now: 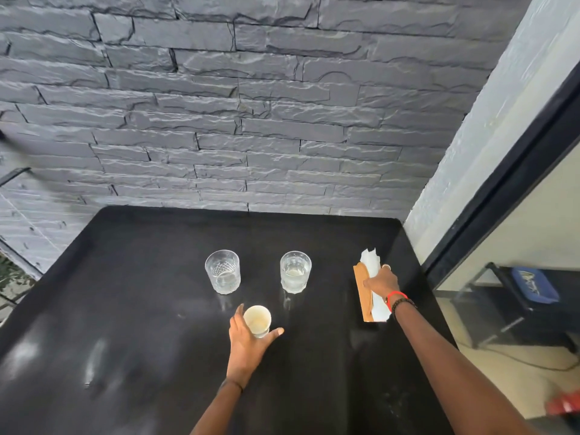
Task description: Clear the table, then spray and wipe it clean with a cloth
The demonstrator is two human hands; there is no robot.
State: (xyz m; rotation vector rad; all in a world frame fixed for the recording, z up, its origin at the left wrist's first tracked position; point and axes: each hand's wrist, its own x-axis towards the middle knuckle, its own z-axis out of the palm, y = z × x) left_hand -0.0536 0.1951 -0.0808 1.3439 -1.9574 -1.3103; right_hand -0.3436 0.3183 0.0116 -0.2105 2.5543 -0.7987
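A black table (pixel 131 309) stands against a grey stone wall. On it are two clear glasses, the left glass (pixel 222 271) and the right glass (pixel 295 271), both holding a little water. In front of them stands a white paper cup (pixel 256 320). My left hand (pixel 246 339) cups around it from the near side, thumb and fingers spread, touching its sides. At the right edge lies a wooden holder (pixel 362 288) with white paper napkins (pixel 370 262). My right hand (pixel 381 282) grips the holder and napkins from above.
The stone wall (pixel 219 120) runs along the table's far edge. A black-framed glass panel (pixel 508 189) stands to the right, with a dark stand and a blue object (pixel 533 284) behind it. A red thing (pixel 565 406) shows at the lower right corner.
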